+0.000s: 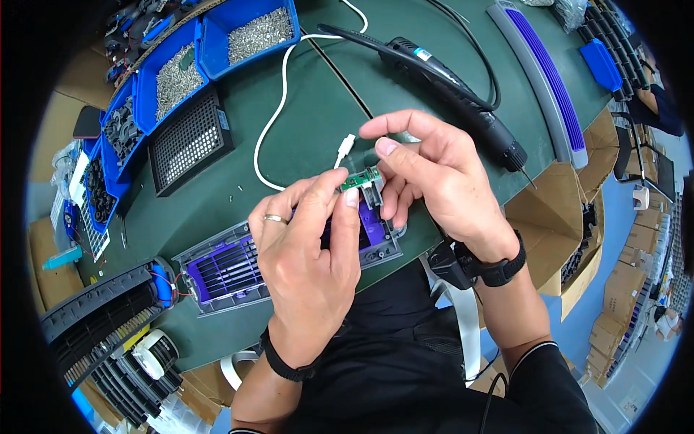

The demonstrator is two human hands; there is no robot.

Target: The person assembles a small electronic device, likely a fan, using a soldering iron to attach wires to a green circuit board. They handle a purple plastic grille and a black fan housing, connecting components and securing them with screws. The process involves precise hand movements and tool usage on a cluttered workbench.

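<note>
Green workbench [325, 108], 2 hands [307, 242] [459, 184], 1 circuit board [358, 180] pinched in the left

L hand [307, 249] pinching, thumb opp. index; R hand [452, 173] half-curled, thumb & index apart.

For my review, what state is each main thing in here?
Left hand: pinching the green circuit board
Green circuit board: held over the grille panel
Right hand: beside the board, contact unclear
Grille panel: lying on the table, partly hidden
White cable: unplugged at its visible end
Power screwdriver: lying down, bit fitted
Topmost blue bin: uncovered, holding metal pieces
Cardboard box: open
</note>
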